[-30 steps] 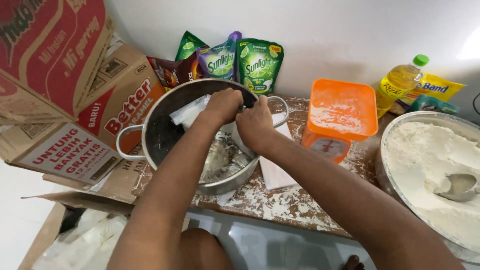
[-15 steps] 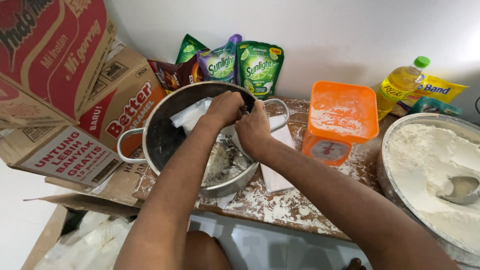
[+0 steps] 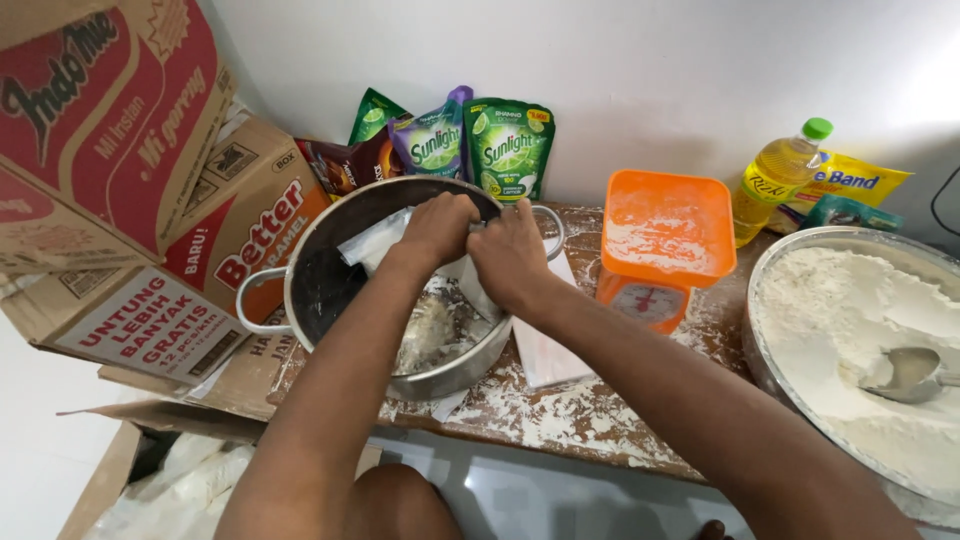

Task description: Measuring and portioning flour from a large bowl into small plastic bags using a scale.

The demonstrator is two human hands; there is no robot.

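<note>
My left hand and my right hand meet over a steel two-handled pot on a floury wooden board. Both grip the top of a clear plastic bag that hangs inside the pot, fingers pinched on its upper edge. Flour-dusted plastic lies crumpled at the pot's bottom. The bag's contents are hidden by my hands.
An orange kitchen scale stands right of the pot. A wide metal basin of flour with a spoon fills the right edge. Green refill pouches, an oil bottle and stacked cardboard boxes line the wall and left.
My hands stay on the bag over the pot; the view has shifted slightly and my hands have edged a little toward the pot's far rim.
</note>
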